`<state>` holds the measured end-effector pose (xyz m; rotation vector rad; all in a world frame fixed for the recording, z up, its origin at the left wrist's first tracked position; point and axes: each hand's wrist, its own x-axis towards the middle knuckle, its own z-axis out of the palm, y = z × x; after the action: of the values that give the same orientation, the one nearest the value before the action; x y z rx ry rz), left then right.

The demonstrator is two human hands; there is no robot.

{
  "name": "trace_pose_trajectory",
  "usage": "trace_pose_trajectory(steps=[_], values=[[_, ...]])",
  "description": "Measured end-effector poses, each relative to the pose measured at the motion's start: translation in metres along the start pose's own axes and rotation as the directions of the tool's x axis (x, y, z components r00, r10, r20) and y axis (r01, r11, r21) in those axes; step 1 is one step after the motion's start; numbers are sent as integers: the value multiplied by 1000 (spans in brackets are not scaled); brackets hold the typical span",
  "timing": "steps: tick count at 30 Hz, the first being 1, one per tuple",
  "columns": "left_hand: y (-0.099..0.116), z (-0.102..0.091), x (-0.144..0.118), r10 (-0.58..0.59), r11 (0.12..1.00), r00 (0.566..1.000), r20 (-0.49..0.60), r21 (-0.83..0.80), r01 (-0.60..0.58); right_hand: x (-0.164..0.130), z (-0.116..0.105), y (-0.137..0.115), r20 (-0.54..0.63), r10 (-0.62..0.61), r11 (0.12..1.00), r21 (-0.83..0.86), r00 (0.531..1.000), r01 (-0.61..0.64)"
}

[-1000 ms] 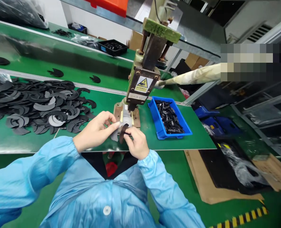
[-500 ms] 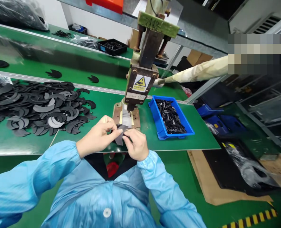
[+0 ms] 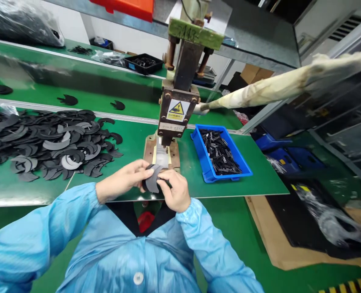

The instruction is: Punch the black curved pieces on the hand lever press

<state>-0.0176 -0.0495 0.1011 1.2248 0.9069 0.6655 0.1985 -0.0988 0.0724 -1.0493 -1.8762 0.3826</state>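
Between my two hands, just in front of the press base, is a dark grey curved piece (image 3: 152, 181) with a black part along its edge. My left hand (image 3: 127, 178) pinches its left side between thumb and fingers. On the right side, my right hand (image 3: 174, 188) grips the same piece, its fingers bent; what lies under the fingertips is hidden. Beyond my hands stands a hand press (image 3: 176, 112) with a warning label, its ram above a metal base (image 3: 174, 154) that carries a pale fixture.
A heap of dark curved pieces (image 3: 55, 142) covers the left of the green table (image 3: 131, 136). Right of the press, a blue bin (image 3: 246, 169) holds small black parts. The wrapped press lever (image 3: 259, 90) sticks out to the right. Several black pieces lie on the strip behind.
The curved piece has turned in my hands and shows more of its broad grey face. My hands stay close together before the press. The view has shifted slightly.
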Motion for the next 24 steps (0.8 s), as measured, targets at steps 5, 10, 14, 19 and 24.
trace_pose_trajectory(steps=[5, 10, 14, 19, 24], values=[[-5, -35, 13, 59, 998, 968, -244, 1, -61, -16, -10, 12, -32, 100, 994, 48, 995, -98], [-12, -91, 78, -175, 984, 869, -463, -64, 164, -47, -18, 16, -107, 203, 978, 65, 973, -197], [13, -108, 153, -205, 979, 842, -499, -105, 176, -64, -23, 10, -113, 244, 969, 65, 963, -238], [29, -99, 218, -92, 992, 837, -539, -121, 31, -68, -37, 5, -107, 271, 962, 36, 956, -269], [-8, -92, 224, -48, 997, 827, -560, -70, 10, -65, -71, 11, -108, 227, 970, -61, 968, -234]])
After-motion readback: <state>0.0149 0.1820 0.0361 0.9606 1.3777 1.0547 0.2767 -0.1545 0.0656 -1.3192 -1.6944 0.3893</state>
